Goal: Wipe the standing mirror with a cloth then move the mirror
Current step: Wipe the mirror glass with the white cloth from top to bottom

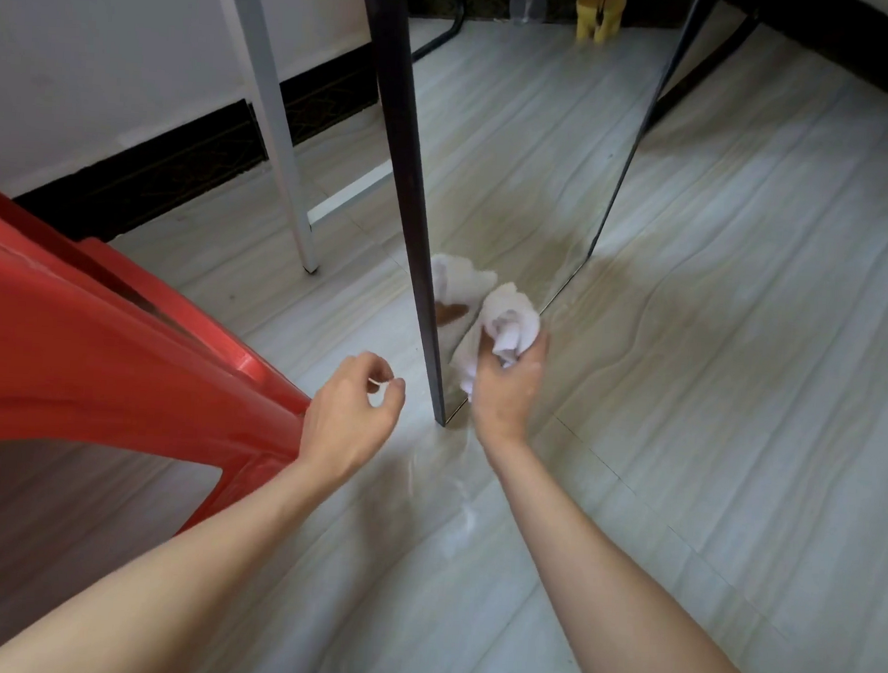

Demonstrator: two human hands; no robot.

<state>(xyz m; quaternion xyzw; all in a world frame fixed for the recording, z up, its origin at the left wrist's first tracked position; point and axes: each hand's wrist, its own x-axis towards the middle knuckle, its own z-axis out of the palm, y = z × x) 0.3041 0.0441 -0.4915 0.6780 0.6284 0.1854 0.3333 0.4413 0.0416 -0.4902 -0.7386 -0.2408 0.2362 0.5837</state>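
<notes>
1. At the far left a red plastic chair (122, 350) stands on the floor (739, 352). Behind it is a white metal leg (278, 121) of some other furniture.
2. Next comes the left hand (350, 419). It hangs just above the floor, close to the mirror's edge but not touching it. Its fingers are loosely curled and its grip is on nothing.
3. In the middle stands the mirror (518, 160). It is tall and thin, with a black frame (404, 180). Its long side goes up and down, and its bottom edge sits on the floor. We see it nearly edge-on, and its shiny face points to the right.
4. Just right of the frame, the right hand (506, 391) squeezes a bunched white cloth (504, 329). Its grip is pinching the cloth, low down against the glass near the bottom corner.
5. The cloth looks soft and light, so it should squash easily. The mirror looks stiff, smooth and easy to break, and likely heavy. To move it, I would hold the black frame on both long sides, not the glass.
6. Far back on the floor is a small yellow thing (597, 15).
</notes>
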